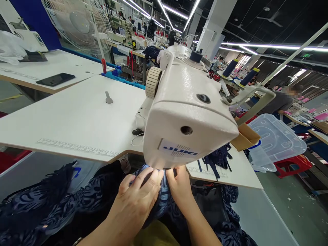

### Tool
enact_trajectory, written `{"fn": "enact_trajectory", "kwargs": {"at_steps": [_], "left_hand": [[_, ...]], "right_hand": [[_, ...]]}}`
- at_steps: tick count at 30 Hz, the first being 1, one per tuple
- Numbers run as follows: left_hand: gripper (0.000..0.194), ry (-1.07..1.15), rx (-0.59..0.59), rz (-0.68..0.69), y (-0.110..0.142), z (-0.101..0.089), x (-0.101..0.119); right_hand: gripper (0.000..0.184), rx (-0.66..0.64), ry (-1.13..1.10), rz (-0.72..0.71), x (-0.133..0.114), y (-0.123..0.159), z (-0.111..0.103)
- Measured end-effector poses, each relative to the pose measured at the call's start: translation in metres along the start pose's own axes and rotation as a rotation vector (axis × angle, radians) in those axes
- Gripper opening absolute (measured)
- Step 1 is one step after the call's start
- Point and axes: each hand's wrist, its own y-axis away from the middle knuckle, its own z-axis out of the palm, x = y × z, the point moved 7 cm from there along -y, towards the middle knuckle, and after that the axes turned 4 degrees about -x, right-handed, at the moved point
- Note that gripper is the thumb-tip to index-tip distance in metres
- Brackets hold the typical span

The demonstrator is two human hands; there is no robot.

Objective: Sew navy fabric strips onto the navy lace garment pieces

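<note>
While the patterned cloth (164,200) lies between them, long axis running from body towards sewing machine (191,119), left hand (140,193) and right hand (180,188) pinch its opposite sides, slightly apart; neither clearly nearer; some fingertips hidden by machine; dark strips (217,160) farther right.

The sewing machine's head (189,112) was hard, cream-coloured and glossy, its surface faintly pebbled. The table (77,112) to its left looked smooth and pale, with a satin sheen. Near the front, the patterned cloth (164,198) was soft, dark blue fabric. To the right lay a clear, shiny plastic lid (278,136) beside a matt brown cardboard box (247,136). The phone (55,79) at far left had a glossy dark face.
</note>
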Motion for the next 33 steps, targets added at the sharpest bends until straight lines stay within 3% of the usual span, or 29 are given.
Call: {"fn": "enact_trajectory", "kwargs": {"at_steps": [11, 17, 24, 29, 33], "left_hand": [[0.028, -0.081, -0.024, 0.06, 0.004, 0.005, 0.0], [0.026, -0.11, -0.032, 0.11, 0.005, 0.005, 0.001], [0.028, -0.098, 0.011, 0.102, 0.002, 0.0, 0.004], [0.055, -0.051, -0.027, 0.092, 0.004, 0.0, 0.009], [0.079, -0.036, -0.066, 0.094, 0.007, 0.005, 0.011]], "right_hand": [[0.008, -0.056, 0.058, -0.047, 0.0, 0.002, -0.006], [0.014, -0.095, 0.135, -0.159, 0.016, 0.009, -0.03], [0.016, -0.083, 0.233, -0.119, 0.049, 0.022, -0.066], [0.022, -0.155, 0.252, -0.027, 0.058, 0.029, -0.076], [0.035, -0.269, 0.134, 0.186, 0.071, 0.034, -0.075]]}}
